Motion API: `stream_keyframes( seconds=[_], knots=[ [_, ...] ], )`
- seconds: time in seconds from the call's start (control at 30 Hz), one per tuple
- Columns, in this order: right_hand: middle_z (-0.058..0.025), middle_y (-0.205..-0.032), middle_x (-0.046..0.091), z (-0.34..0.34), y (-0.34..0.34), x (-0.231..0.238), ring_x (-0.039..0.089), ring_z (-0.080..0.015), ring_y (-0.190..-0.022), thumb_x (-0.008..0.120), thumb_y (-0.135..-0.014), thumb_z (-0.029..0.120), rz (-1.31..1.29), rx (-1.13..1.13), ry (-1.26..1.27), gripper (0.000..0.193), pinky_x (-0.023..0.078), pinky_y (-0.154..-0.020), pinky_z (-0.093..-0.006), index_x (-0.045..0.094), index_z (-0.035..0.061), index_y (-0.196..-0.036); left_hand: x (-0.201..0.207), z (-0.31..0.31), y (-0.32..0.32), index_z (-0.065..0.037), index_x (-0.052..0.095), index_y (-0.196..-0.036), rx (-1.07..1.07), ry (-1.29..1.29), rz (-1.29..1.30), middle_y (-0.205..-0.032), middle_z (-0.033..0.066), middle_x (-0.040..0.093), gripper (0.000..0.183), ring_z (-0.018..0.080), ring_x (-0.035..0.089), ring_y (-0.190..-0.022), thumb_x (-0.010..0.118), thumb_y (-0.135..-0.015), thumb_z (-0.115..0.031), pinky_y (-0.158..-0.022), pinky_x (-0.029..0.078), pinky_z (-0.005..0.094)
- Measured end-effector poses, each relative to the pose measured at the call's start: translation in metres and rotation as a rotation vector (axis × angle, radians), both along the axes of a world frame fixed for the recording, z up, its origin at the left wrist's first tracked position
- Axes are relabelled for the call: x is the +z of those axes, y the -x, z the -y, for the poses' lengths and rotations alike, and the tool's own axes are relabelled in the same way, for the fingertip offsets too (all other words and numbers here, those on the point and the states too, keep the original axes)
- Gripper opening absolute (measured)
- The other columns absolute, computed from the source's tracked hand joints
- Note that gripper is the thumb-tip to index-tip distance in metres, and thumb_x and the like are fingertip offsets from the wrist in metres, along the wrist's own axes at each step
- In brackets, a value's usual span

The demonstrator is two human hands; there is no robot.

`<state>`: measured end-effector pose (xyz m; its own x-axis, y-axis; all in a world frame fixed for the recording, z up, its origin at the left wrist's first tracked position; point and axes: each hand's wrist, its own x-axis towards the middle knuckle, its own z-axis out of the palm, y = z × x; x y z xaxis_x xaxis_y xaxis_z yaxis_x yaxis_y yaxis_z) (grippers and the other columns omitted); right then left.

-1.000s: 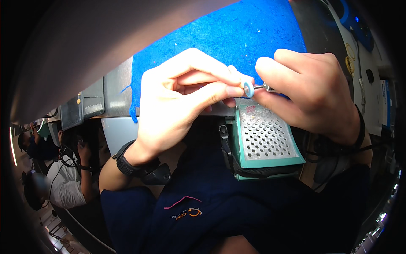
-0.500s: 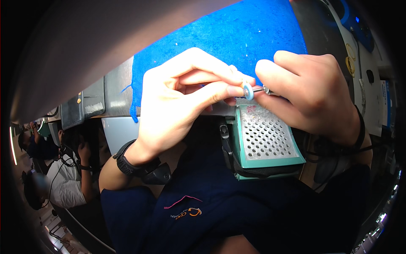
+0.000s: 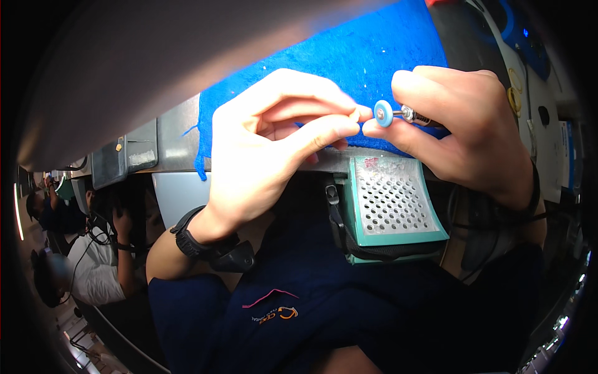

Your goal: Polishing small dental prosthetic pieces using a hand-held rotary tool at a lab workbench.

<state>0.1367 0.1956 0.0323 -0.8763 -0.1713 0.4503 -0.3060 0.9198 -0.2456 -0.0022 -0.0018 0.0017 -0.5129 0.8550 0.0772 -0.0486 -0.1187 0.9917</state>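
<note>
Worktop (image 3: 178, 140) grey. Left, off the worktop: person (image 3: 93, 268) in pale shirt. Blue cloth (image 3: 330, 56) across worktop; green perforated box (image 3: 398, 202) at near edge, right. Over cloth: right fingers (image 3: 408, 137) gripping tool (image 3: 408, 114) with blue wheel (image 3: 384, 113); left fingers (image 3: 321, 131) pinching piece (image 3: 354, 116), small and pale, just left of wheel.

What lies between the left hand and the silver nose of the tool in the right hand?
In the head view, the blue disc and its thin metal shaft lie between the left hand and the silver nose.
</note>
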Motion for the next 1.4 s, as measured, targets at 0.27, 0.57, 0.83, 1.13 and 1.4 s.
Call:
stream_keyframes(
  seconds=[0.27, 0.57, 0.83, 1.13, 1.4],
  knots=[
    [-0.0108, -0.069, 0.057, -0.001, -0.001, 0.003, 0.058, -0.0268, -0.056, 0.084, -0.078, 0.010, -0.034, 0.001, 0.035, 0.024, 0.041, -0.049, -0.0363, 0.064, 0.0006, -0.087, 0.008, -0.001, -0.003, 0.003, 0.069, -0.110, -0.014, 0.089, 0.006, -0.100, 0.0160, 0.076, 0.022, 0.0205, 0.076, -0.086, 0.074, -0.089, 0.004, -0.060, 0.054, 0.0223],
    [-0.0099, -0.070, 0.057, 0.000, -0.006, -0.002, 0.058, -0.0255, -0.056, 0.087, -0.074, 0.013, -0.063, -0.040, -0.027, 0.031, 0.042, -0.048, -0.0349, 0.065, 0.0005, -0.091, 0.010, -0.001, -0.005, 0.004, 0.068, -0.107, 0.001, 0.067, -0.022, -0.099, 0.0149, 0.075, 0.021, 0.0184, 0.074, -0.089, 0.073, -0.088, 0.011, -0.061, 0.057, 0.0242],
    [-0.0091, -0.073, 0.058, 0.002, -0.007, -0.002, 0.060, -0.0237, -0.057, 0.088, -0.072, 0.014, -0.053, -0.046, -0.075, 0.035, 0.045, -0.049, -0.0335, 0.065, 0.0000, -0.094, 0.000, 0.000, -0.002, 0.002, 0.070, -0.106, -0.022, -0.019, 0.021, -0.102, 0.0115, 0.077, 0.021, 0.0131, 0.074, -0.091, 0.079, -0.087, 0.003, -0.070, 0.058, 0.0205],
    [-0.0090, -0.074, 0.058, 0.007, -0.006, -0.003, 0.060, -0.0242, -0.059, 0.087, -0.069, 0.013, -0.039, -0.068, -0.077, 0.036, 0.045, -0.050, -0.0338, 0.064, 0.0007, -0.094, 0.000, 0.001, 0.000, 0.001, 0.064, -0.102, -0.047, -0.031, -0.059, -0.102, 0.0194, 0.076, 0.018, 0.0162, 0.074, -0.087, 0.072, -0.089, 0.010, -0.063, 0.056, 0.0232],
    [-0.0089, -0.072, 0.054, 0.007, -0.006, -0.003, 0.056, -0.0243, -0.056, 0.084, -0.072, 0.011, -0.047, -0.053, -0.089, 0.031, 0.040, -0.048, -0.0351, 0.064, 0.0010, -0.093, 0.001, -0.001, -0.001, 0.001, 0.064, -0.101, -0.047, -0.016, -0.032, -0.101, 0.0186, 0.076, 0.016, 0.0126, 0.071, -0.079, 0.070, -0.089, 0.010, -0.065, 0.056, 0.0226]
  ],
)
